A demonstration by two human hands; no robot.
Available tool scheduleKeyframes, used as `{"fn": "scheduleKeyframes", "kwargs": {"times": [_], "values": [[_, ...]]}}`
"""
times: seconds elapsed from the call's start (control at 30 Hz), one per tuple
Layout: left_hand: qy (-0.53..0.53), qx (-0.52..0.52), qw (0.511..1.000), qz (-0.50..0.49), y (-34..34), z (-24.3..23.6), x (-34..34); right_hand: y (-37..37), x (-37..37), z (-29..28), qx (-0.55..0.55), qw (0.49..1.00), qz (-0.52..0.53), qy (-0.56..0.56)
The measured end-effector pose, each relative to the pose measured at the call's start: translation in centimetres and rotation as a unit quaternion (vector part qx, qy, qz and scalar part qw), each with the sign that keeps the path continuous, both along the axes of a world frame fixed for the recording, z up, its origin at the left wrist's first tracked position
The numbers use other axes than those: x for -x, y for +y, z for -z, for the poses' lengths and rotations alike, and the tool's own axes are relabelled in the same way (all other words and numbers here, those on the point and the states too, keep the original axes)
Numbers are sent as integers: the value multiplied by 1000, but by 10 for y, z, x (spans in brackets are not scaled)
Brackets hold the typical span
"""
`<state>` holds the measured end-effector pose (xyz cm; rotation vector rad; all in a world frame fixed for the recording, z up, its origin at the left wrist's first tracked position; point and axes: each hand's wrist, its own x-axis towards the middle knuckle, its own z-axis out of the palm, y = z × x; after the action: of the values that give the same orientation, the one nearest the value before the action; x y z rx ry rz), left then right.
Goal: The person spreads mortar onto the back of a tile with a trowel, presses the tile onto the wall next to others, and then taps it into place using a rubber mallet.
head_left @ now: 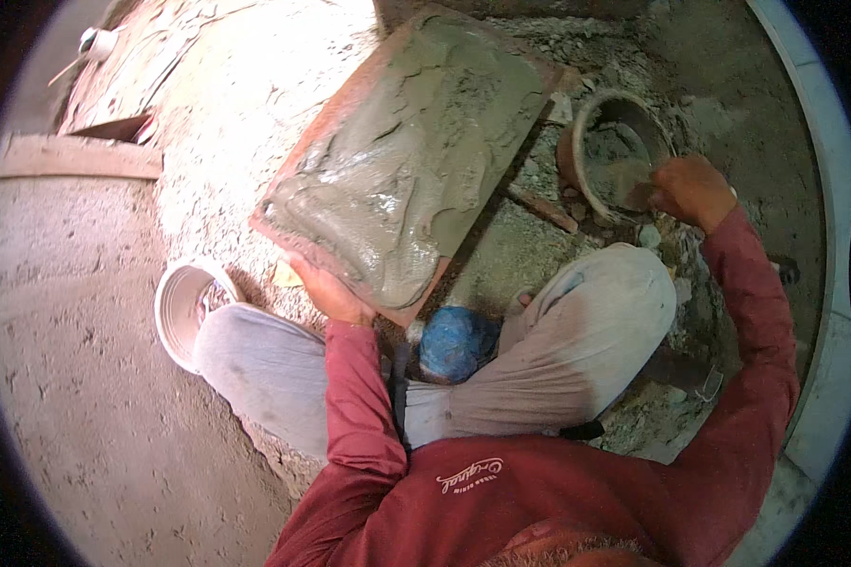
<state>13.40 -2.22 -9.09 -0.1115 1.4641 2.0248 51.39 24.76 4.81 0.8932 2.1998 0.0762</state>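
Rubble [512, 269]; mortared tile [421, 156] atop left fingers [303, 270], spread hidden; right fingers [664, 183] curled, hold unclear.

Above the mortar-covered tile [428, 291], the air is open. Between it and the bucket [571, 159] runs a narrow gap, with a stick [545, 209] (short, brown) in it. The right hand [692, 193] blocks the bucket's right rim; 2 bent legs [586, 326] and a blue bundle [452, 343] crowd the tile's near end.

Mortar [416, 180] on a tile [326, 123], bucket [579, 156] right of it, tub [172, 317] to its near left.
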Motion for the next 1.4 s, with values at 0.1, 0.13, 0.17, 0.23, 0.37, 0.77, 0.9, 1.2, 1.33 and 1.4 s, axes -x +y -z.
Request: {"fn": "scheduleKeyframes", "kwargs": {"times": [0.1, 0.13, 0.17, 0.23, 0.37, 0.77, 0.9, 1.2, 1.33, 1.4], "values": [[-85, -107, 990, 23, 6, -3, -5, 11, -67, 17, 66, 978, 123, 156], [-86, -108, 990, 18, 5, 0, -3, 8, -80, 30, 122, 926, 249, 254], [-66, -120, 990, 27, 3, 4, -1, 1, -82, 36, 124, 929, 242, 252], [-46, -129, 990, 33, 3, 7, -1, -17, -89, 51, 255, 740, 544, 304], [-51, -140, 988, 37, 4, 12, -3, -34, -131, 83, 260, 606, 595, 460], [-25, -101, 994, 21, 2, 12, 1, -18, 47, 15, -95, 839, 5, 535], [-63, -104, 992, 15, 5, 7, -2, 12, 149, 42, -141, 862, -159, 460], [-41, -76, 996, 17, 5, 13, -1, 16, 170, 11, -140, 881, -150, 426], [-75, -130, 988, 20, 0, 10, 1, -7, 178, -11, 20, 873, -20, 486], [-76, -129, 989, 22, 0, 10, 2, -8, 183, -5, 29, 909, -33, 415]]}}
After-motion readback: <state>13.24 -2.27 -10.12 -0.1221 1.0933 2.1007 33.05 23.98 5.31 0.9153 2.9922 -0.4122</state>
